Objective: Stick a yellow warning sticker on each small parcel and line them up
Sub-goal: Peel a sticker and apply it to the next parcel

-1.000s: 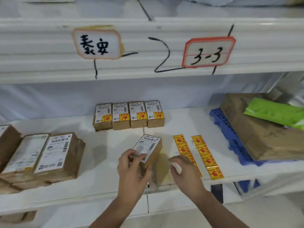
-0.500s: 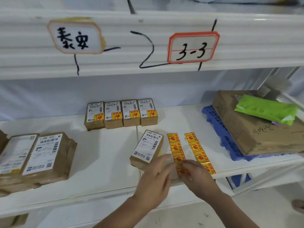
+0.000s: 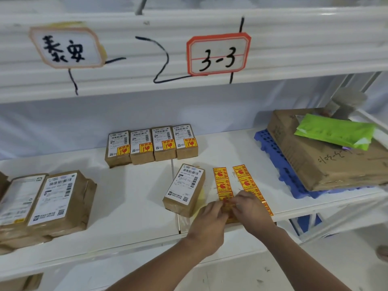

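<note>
The left hand (image 3: 210, 217) and the right hand (image 3: 251, 206) meet at the front edge of the white shelf board (image 3: 126, 196). Their curled fingertips pinch the near end of the left strip of yellow and red warning stickers (image 3: 221, 179); the blur there hides which sticker exactly is held. A second strip of the same stickers (image 3: 243, 178) lies just beside it on the right, with its near part under the right hand. Just left of the strips, near the front edge, lies a small brown paper parcel with a white shipping label (image 3: 185, 189), not yet stickered. Toward the back edge of the board, four small brown parcels (image 3: 151, 144) stand touching in one row, each with a yellow sticker on its label. At the left end of the board lie larger brown parcels (image 3: 60, 202). At the right end a blue plastic pallet (image 3: 279, 164) bears a big cardboard box (image 3: 319, 164), and a green pouch (image 3: 333, 131) lies on top of the box.
</note>
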